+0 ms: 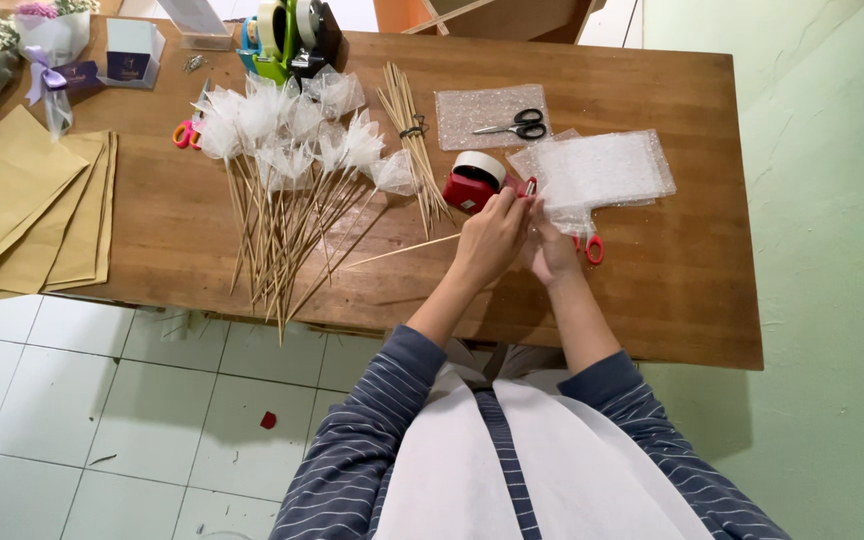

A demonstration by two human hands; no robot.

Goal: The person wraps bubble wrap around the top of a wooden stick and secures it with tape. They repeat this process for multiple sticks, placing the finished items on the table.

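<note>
The left hand [492,238] and the right hand [555,250] meet over the middle of the wooden table [672,300], fingers curled shut around the near end of a thin wooden skewer [402,250]. The skewer is pale and straight, and slants away to the left from under the left hand, low over the wood. Whether the right hand also pinches the white film that lies at its fingertips, I cannot tell. Just beyond the hands sits a red tape dispenser [469,188] with a white roll on top, and to its right a stack of clear bubble-wrap sheets [602,170]. Red scissor handles [592,248] poke out beside the right hand.

Further left lies a spread heap of finished skewers with white gauzy wrapped tips [282,140], their sticks fanning toward the table edge. A banded bundle of bare skewers [407,125] lies between the heap and a separate bubble-wrap sheet carrying black scissors [517,126].

At the far edge stand green and black tape dispensers [287,35]. In the far left corner is a small open box [132,52], white with a dark blue face, next to a bouquet tied with a purple ribbon [44,70]. Flat tan paper sheets [27,215] are stacked along the left side.
</note>
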